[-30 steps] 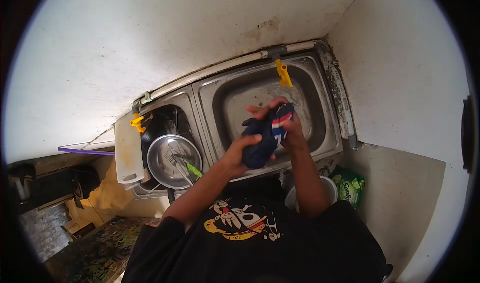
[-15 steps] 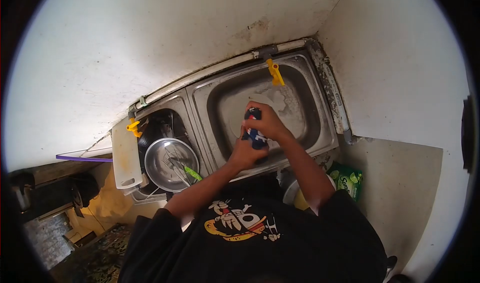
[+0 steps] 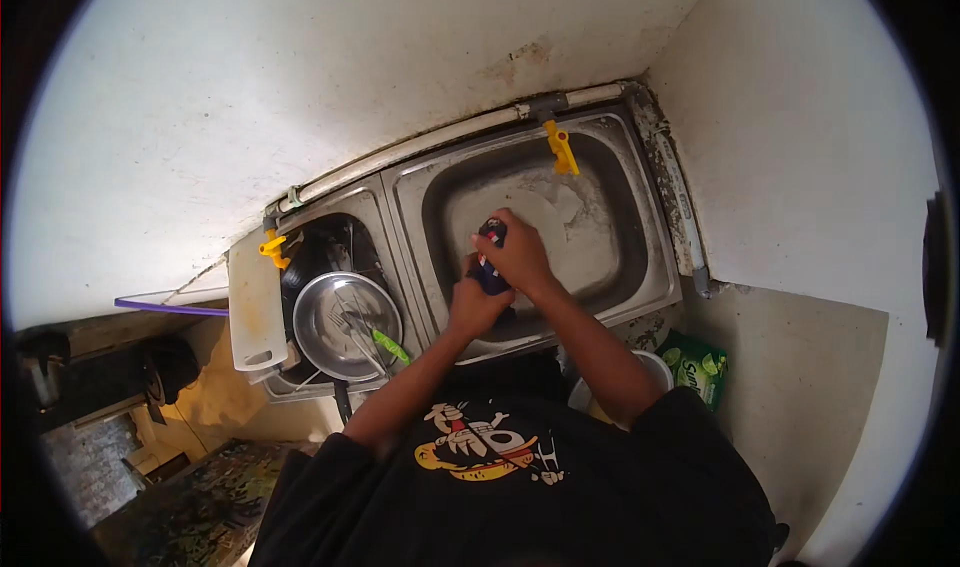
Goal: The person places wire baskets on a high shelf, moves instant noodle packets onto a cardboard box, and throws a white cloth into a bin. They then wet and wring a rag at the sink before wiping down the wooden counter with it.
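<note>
A dark navy cloth (image 3: 489,275) with red and white patches is bunched up between my hands, over the near left part of the large sink basin (image 3: 630,257). My left hand (image 3: 477,305) is closed round its lower end. My right hand (image 3: 518,254) grips the upper end, its fingers wrapped over the cloth. The two hands are close together, and much of the cloth is hidden inside them. A yellow tap (image 3: 561,148) hangs over the far side of the basin.
Left of the basin, a metal pan (image 3: 320,339) holds cutlery and a green-handled utensil (image 3: 390,346). A white cutting board (image 3: 256,307) leans beside a second yellow tap (image 3: 273,250). Right of my body are a green packet (image 3: 694,369) and a pale bucket (image 3: 657,369).
The cloth has gone from loosely spread between my hands to tightly bunched. My right hand has come over the top of it, and both hands have shifted left.
</note>
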{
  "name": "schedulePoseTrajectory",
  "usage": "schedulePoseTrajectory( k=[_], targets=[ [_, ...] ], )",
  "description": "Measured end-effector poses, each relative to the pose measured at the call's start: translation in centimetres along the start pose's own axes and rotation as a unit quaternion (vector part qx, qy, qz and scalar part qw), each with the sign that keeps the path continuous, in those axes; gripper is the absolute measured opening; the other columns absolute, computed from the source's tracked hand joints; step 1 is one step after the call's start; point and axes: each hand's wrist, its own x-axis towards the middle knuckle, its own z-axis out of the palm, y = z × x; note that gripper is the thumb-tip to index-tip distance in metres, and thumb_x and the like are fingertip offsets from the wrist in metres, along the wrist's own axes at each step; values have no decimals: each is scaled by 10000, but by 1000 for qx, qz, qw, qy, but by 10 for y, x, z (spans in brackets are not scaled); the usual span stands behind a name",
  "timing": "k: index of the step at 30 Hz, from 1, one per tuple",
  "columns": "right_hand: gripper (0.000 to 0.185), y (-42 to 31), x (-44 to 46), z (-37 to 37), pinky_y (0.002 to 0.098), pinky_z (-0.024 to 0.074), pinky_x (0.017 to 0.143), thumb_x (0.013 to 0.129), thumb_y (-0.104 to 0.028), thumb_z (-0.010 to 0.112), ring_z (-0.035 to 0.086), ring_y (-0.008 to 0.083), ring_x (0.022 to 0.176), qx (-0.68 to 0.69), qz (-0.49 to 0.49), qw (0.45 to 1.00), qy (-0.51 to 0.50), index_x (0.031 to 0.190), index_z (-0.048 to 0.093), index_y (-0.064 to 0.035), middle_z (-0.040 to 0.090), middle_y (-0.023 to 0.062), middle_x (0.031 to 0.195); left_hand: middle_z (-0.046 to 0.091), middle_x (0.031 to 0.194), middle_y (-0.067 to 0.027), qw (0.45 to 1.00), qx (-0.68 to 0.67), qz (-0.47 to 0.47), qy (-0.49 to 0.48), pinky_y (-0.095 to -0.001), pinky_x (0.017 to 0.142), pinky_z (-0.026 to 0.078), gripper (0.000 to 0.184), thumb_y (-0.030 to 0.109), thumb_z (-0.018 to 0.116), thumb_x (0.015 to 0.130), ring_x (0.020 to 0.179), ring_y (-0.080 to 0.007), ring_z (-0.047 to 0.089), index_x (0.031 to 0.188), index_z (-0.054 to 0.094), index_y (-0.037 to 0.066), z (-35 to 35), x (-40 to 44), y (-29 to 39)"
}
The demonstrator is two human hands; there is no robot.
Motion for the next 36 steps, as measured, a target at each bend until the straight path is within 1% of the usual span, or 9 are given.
schedulePoseTrajectory(
  k=[2,5,10,21,25,29,31,35,36],
  targets=[
    [446,-6,3,-24,441,422,941,812,-271,708,540,363,1074,-18,-98,991,86,1143,563,-10,576,201,1122,588,1049,-162,999,-42,16,27,-381,723,543,650,226,753,702,829,-316,674,1226,449,-9,-16,-4,-15],
    [477,-5,36,-73,461,399,957,846,-224,677,511,358,1093,-57,-92,967,231,1218,503,20,524,199,1190,621,961,-125,931,-290,-217,-41,-388,652,551,565,221,717,765,790,-284,673,1223,432,49,-58,-23,41],
    [323,30,88,-104,460,474,840,885,-150,578,596,386,961,-260,7,964,-58,1155,569,26,619,226,1037,616,966,-130,868,-434,-229,-76,-326,559,548,567,293,727,790,808,-269,688,1219,452,42,-74,-40,24],
    [311,51,186,-157,453,508,736,781,-354,684,648,336,833,-554,-195,785,-199,983,699,-118,682,107,892,578,1071,-168,873,-463,-151,5,-337,683,571,760,250,740,784,803,-245,672,1349,300,-6,-89,-108,36],
    [254,62,180,-161,466,498,734,766,-291,703,627,359,830,-480,-327,810,-82,896,711,-73,665,159,877,569,1089,-172,887,-455,-70,43,-333,700,564,804,269,730,798,804,-225,662,1377,241,1,-86,-131,16],
    [313,51,116,-128,433,476,839,893,-228,606,587,352,960,-426,-197,883,-22,1064,630,33,624,212,1019,561,1149,-175,944,-314,4,98,-330,811,515,881,319,765,769,913,-253,637,1389,219,11,-118,-172,17],
    [416,66,77,-96,403,473,887,940,-293,559,590,327,1028,-230,-353,906,40,1187,571,42,613,219,1099,578,1147,-198,965,-234,37,113,-352,856,485,919,375,769,750,960,-285,633,1393,220,16,-132,-191,9],
    [518,-31,-39,-31,612,471,761,908,-465,585,646,375,877,-84,-120,983,-109,1350,535,-200,605,206,1238,610,1111,-204,979,-55,83,177,-405,833,493,870,341,770,708,986,-347,634,1394,303,82,-166,-251,23],
    [517,-61,-62,-8,538,472,815,930,-456,545,626,347,947,104,-113,967,-201,1328,523,-125,604,204,1211,614,1113,-191,976,-16,95,197,-410,829,496,850,325,770,697,991,-350,630,1389,330,99,-172,-273,30]
  ],
)
